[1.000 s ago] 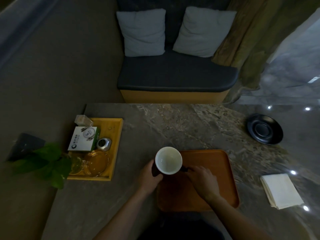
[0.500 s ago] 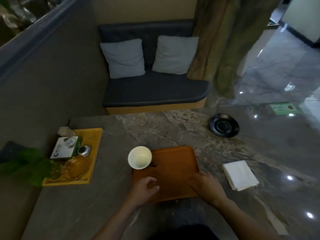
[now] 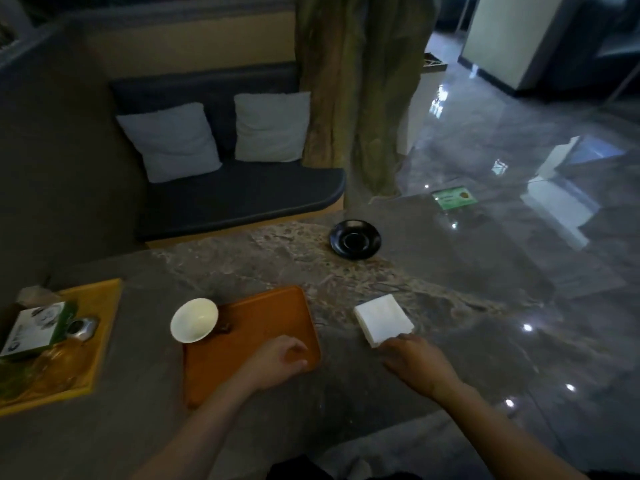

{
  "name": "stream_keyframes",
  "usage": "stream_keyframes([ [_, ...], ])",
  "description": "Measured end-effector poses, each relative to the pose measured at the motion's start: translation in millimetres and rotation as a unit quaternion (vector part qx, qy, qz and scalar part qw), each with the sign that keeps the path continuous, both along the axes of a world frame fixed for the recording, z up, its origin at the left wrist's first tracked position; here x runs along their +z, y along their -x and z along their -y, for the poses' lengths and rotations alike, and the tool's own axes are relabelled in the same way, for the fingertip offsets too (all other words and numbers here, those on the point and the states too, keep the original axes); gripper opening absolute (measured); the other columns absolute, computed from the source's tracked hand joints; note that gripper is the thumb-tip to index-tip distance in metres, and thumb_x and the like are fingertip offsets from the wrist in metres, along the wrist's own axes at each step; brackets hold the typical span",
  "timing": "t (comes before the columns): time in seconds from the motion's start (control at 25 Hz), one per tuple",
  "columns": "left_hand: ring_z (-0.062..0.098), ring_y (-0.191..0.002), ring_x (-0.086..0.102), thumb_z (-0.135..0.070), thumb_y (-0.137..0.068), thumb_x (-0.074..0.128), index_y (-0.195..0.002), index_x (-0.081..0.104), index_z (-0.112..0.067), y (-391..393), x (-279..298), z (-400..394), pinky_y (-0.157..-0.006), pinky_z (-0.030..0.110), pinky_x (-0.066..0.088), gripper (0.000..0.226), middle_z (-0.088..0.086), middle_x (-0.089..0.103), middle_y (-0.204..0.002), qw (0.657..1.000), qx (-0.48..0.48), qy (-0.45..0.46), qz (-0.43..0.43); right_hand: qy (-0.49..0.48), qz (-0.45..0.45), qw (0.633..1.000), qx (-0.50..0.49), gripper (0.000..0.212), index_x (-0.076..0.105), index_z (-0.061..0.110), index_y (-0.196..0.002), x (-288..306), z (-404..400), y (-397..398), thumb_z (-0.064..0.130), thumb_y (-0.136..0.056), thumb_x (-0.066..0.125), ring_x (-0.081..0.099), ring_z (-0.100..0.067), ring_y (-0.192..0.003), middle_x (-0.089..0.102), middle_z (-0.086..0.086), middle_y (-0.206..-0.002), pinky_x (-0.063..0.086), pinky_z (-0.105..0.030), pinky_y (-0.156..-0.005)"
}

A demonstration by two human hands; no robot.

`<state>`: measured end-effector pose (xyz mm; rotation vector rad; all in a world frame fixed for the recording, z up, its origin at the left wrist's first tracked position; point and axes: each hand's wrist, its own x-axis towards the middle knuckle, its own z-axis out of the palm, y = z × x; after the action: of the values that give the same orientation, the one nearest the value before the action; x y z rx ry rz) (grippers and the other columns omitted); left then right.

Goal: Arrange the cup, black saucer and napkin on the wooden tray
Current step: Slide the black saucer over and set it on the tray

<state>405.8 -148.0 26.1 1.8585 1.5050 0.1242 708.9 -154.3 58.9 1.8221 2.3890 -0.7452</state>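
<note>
A white cup stands at the far left corner of the orange-brown wooden tray. My left hand rests over the tray's near right part, fingers loosely curled, holding nothing. A folded white napkin lies on the stone table to the right of the tray. My right hand reaches to the napkin's near edge, fingertips touching it. A black saucer sits alone at the table's far edge.
A yellow tray at the left holds a white and green box, a small metal pot and glassware. Beyond the table are a dark bench with two pillows and a glossy floor to the right.
Both hands left the cup, which now stands on the tray's corner. My right hand moved right from the tray to the napkin. The view swung to the right.
</note>
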Motion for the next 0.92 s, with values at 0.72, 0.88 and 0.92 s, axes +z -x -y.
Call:
stream_keyframes([
  [0.72, 0.006, -0.098, 0.058, -0.036, -0.087, 0.068, -0.109, 0.065, -0.029, -19.6, -14.0, -146.0, -0.089, 0.036, 0.051, 0.024, -0.007, 0.062, -0.106, 1.000, -0.025, -0.013, -0.003, 0.025, 0.020, 0.996, -0.086, 0.025, 0.066, 0.034, -0.109, -32.7, -118.5, -62.8, 0.044, -0.089, 0.056, 0.061, -0.016, -0.100, 0.067, 0.005, -0.114, 0.052, -0.036, -0.082],
  [0.88, 0.010, -0.099, 0.057, -0.040, -0.087, 0.067, -0.112, 0.064, -0.025, -14.9, -22.6, -196.8, -0.089, 0.034, 0.050, 0.029, -0.004, 0.061, -0.108, 0.999, -0.028, 0.008, -0.026, 0.035, 0.022, 0.995, -0.091, 0.026, 0.066, 0.034, -0.112, -39.3, -165.9, -57.3, 0.038, -0.088, 0.058, 0.062, -0.020, -0.104, 0.068, 0.004, -0.117, 0.053, -0.035, -0.083],
  [0.92, 0.011, -0.102, 0.056, -0.041, -0.087, 0.067, -0.113, 0.063, -0.025, -12.7, -26.2, -210.2, -0.090, 0.032, 0.048, 0.031, -0.004, 0.060, -0.112, 0.999, -0.029, 0.012, -0.033, 0.035, 0.032, 0.995, -0.084, 0.027, 0.065, 0.034, -0.115, -42.6, -178.6, -55.6, 0.038, -0.089, 0.058, 0.061, -0.022, -0.107, 0.068, 0.003, -0.119, 0.052, -0.035, -0.084],
])
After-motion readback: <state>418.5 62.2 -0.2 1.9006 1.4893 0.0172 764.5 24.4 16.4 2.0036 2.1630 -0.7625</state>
